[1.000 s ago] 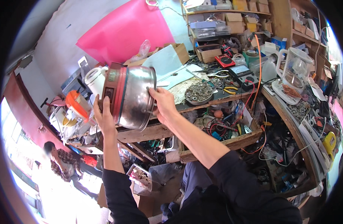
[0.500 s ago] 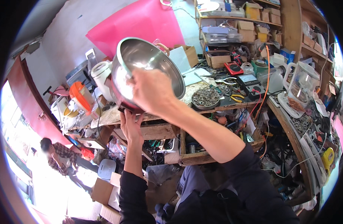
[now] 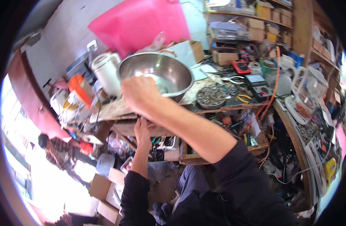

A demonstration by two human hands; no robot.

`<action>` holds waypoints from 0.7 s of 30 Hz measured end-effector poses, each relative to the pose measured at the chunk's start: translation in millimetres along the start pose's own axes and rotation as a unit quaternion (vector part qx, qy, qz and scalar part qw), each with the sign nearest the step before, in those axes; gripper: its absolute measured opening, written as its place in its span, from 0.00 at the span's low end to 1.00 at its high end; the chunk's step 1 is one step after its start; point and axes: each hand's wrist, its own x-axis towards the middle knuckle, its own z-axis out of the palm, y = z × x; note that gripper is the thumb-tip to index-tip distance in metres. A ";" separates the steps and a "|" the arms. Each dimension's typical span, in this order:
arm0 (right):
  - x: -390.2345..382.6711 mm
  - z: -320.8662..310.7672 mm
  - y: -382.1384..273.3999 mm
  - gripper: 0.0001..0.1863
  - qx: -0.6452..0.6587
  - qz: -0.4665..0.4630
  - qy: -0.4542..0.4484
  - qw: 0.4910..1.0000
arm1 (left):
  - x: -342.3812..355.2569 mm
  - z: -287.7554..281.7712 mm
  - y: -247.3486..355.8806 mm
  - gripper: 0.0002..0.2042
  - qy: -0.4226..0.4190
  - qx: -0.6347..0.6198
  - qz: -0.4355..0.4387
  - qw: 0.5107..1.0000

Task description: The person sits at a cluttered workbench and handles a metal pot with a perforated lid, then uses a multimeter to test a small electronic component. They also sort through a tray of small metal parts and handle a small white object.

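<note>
Gripping the near rim of a stainless-steel pot [image 3: 169,71], the right hand [image 3: 141,92] appears closed in a fist, though its fingertips are hidden. Below the pot, the left hand [image 3: 143,132] reaches up with its fingers toward the underside; the right forearm covers the contact, so I cannot tell whether this grip is closed. The pot is at the front of the cluttered surface [image 3: 114,107], mouth upward and tipped slightly toward the person; whether its base touches down is also hidden.

The step in hand looks like positioning the pot by hand; I judge that the next move calls for a steady rim and support underneath. The right forearm slants in from the pot's lower right and crosses above the left, which rises steeply from below.

Left of the pot stands a white jug [image 3: 105,73]; right of it, a round dish of screws [image 3: 210,96], then yellow-handled pliers [image 3: 243,98]. Farther right and behind lies a red multimeter [image 3: 241,67].
</note>
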 end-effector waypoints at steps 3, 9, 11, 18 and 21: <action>18.5 -13.8 5.3 0.08 -0.037 0.030 -0.055 0.997 | -2.2 -3.4 3.9 0.16 -0.049 0.036 0.001 0.998; 32.7 -9.1 4.7 0.08 -0.072 -0.047 -0.060 0.995 | -18.2 -4.7 8.2 0.15 -0.090 0.008 -0.008 0.996; 32.9 -4.4 11.2 0.08 -0.085 -0.079 -0.060 0.991 | -25.2 -0.5 5.7 0.16 -0.100 0.007 -0.009 0.995; 4.0 -7.5 43.6 0.09 -0.066 -0.110 -0.072 0.989 | -16.2 30.2 -18.0 0.14 -0.099 0.091 -0.025 0.991; -15.9 -1.1 34.2 0.11 -0.087 -0.100 -0.036 0.991 | -0.8 5.8 -36.3 0.14 -0.082 0.100 -0.018 0.991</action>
